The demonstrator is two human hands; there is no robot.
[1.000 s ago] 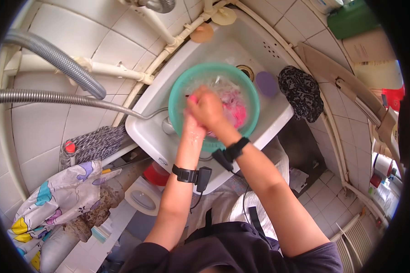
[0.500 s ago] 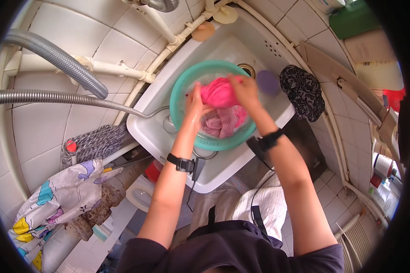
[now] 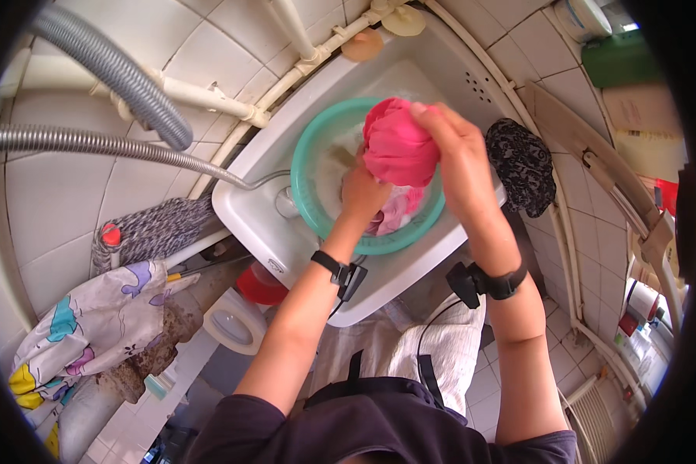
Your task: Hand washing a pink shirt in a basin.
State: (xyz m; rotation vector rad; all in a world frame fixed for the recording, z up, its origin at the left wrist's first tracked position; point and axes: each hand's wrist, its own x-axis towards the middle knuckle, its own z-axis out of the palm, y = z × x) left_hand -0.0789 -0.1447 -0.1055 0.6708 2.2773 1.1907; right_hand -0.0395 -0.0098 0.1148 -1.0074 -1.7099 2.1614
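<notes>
Two hands meet over the teal basin, which sits inside the white sink. Our right hand is closed over the top of a bunched pink cloth, gripping it and holding it up above the basin rim. Our left hand is curled shut below and beside the bundle, clutching its lower part — the fingers themselves are mostly hidden behind the cloth.

We judge the washing to be well underway: the cloth looks wet and wadded, and it is out of the basin rather than lying in it. More pale pink fabric remains down in the basin, so there seems to be more left to handle, and nothing is hung or laid aside yet.

Around us, a dark lacy cloth is draped over the sink's right edge, just beside our right wrist. A corrugated grey hose and a metal shower hose run along the tiled wall at left. A patterned rag pile lies lower left, well apart — nothing blocks the hands.
</notes>
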